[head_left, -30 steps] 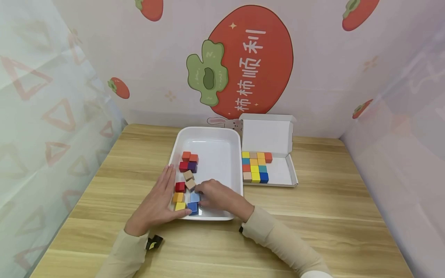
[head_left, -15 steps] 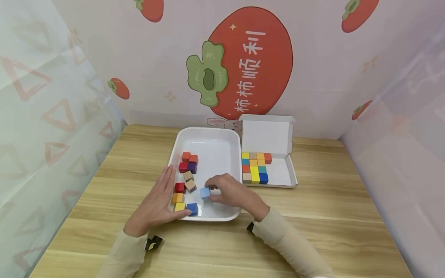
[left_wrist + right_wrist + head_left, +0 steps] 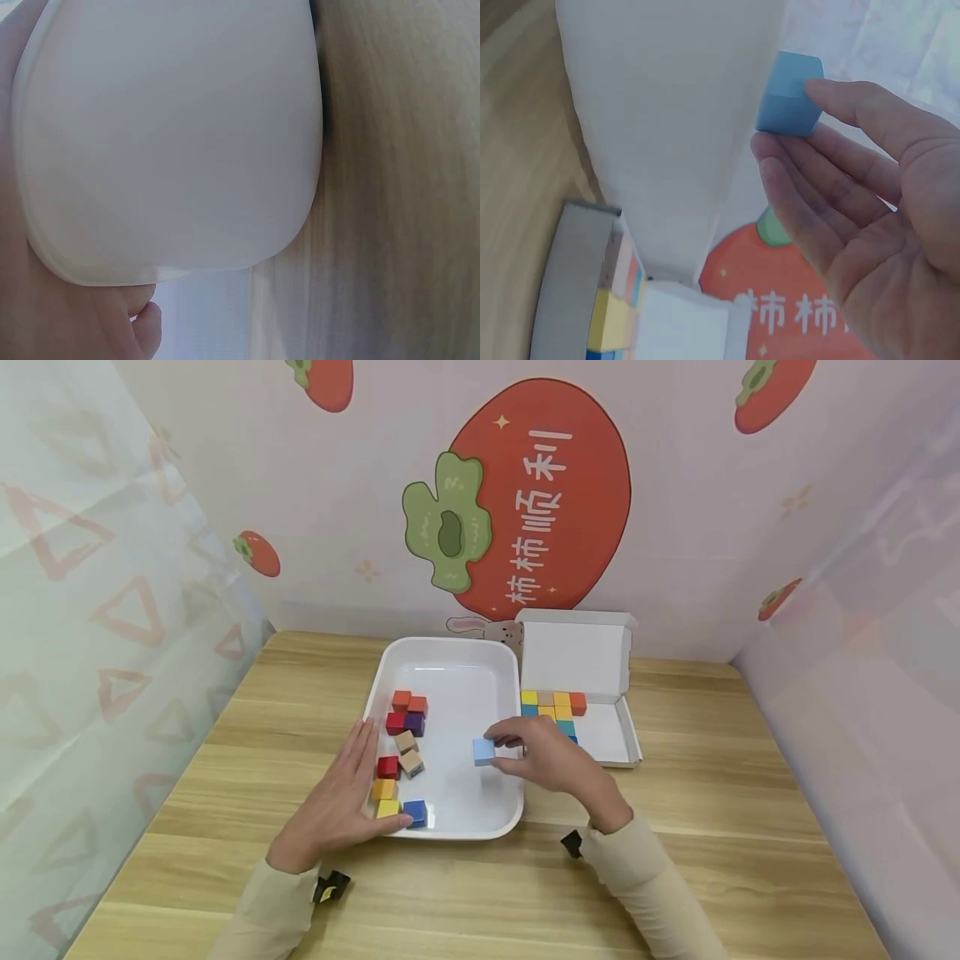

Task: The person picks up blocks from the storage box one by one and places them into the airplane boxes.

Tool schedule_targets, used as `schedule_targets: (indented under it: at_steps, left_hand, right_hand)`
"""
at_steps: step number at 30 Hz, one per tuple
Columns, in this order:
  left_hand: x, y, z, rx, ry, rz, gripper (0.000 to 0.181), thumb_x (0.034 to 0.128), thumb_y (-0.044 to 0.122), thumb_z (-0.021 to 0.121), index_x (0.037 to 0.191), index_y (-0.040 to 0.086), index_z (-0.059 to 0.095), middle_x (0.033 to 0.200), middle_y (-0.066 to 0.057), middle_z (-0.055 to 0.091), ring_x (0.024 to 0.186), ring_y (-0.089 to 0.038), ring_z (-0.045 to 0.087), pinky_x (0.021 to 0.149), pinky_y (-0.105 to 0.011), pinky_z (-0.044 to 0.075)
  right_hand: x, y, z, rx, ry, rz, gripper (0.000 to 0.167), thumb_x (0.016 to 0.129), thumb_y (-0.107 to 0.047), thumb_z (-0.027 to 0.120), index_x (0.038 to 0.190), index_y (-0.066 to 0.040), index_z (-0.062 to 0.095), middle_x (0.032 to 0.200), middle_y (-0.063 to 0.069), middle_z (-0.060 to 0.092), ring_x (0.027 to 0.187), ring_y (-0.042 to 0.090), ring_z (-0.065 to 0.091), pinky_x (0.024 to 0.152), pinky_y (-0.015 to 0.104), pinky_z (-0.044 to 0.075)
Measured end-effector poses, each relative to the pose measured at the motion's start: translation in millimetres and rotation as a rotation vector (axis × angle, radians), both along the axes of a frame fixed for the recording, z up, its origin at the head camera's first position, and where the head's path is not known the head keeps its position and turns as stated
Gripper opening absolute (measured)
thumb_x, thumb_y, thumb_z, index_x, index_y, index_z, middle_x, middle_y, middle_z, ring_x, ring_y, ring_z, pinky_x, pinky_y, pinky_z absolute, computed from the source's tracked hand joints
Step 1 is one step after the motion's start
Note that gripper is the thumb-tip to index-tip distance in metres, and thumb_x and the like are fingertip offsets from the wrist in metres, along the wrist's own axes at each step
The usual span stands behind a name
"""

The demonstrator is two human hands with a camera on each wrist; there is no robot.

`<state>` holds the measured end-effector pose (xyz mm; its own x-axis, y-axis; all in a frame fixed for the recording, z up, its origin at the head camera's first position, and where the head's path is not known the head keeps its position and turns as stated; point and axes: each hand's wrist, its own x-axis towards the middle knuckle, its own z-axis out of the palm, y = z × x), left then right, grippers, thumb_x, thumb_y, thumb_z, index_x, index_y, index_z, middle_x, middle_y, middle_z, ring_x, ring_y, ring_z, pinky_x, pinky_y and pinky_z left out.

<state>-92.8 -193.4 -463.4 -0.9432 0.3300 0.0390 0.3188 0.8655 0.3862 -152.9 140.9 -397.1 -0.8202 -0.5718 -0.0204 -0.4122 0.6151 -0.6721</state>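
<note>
A light blue wooden cube [image 3: 483, 752] is pinched between the thumb and fingers of my right hand [image 3: 551, 756], over the right side of the white tray [image 3: 465, 827]. The right wrist view shows the same cube [image 3: 791, 94] held at the fingertips, above the tray wall. My left hand [image 3: 337, 793] rests along the tray's left rim, fingers straight, with the thumb reaching over the front rim near a blue cube [image 3: 415, 813]. Several other cubes lie along the tray's left side: a yellow cube [image 3: 388, 808], an orange cube [image 3: 385, 789], red ones, a purple cube [image 3: 414, 724] and two plain wooden cubes.
An open white cardboard box [image 3: 611, 735] stands against the tray's right side, its lid [image 3: 576, 656] raised at the back. Colored cubes sit in rows in its left part, partly hidden by my right hand. A printed backdrop rises behind the wooden table [image 3: 697, 760].
My right hand has picked the light blue cube from beside the blue cube and carried it right and toward the back, across the tray. The left hand has stayed put.
</note>
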Motion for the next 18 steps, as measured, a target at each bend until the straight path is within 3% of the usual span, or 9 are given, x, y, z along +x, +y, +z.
schedule_targets:
  at_steps: [8, 18]
  left_hand:
    - [0.2, -1.1, -0.2, 0.004, 0.009, -0.007, 0.136, 0.0776, 0.077, 0.073, 0.171, 0.010, 0.000, 0.180, -0.015, 0.001, 0.166, -0.039, 0.003, 0.126, -0.068, 0.028]
    - [0.3, -1.6, -0.5, -0.003, 0.008, -0.009, 0.136, 0.0778, 0.080, 0.070, 0.171, 0.008, 0.001, 0.180, -0.016, 0.002, 0.166, -0.039, 0.004, 0.126, -0.068, 0.028]
  right_hand:
    - [-8.1, 35, 0.9, -0.064, 0.059, -0.036, 0.034, 0.090, -0.011, 0.084, 0.123, -0.005, 0.075, 0.118, 0.008, 0.077, 0.105, 0.027, 0.077, 0.097, 0.048, 0.063]
    - [-19.7, 92, -0.4, -0.067, 0.082, -0.167, 0.036, 0.092, -0.015, 0.083, 0.126, -0.006, 0.074, 0.122, 0.011, 0.076, 0.110, 0.031, 0.076, 0.099, 0.050, 0.062]
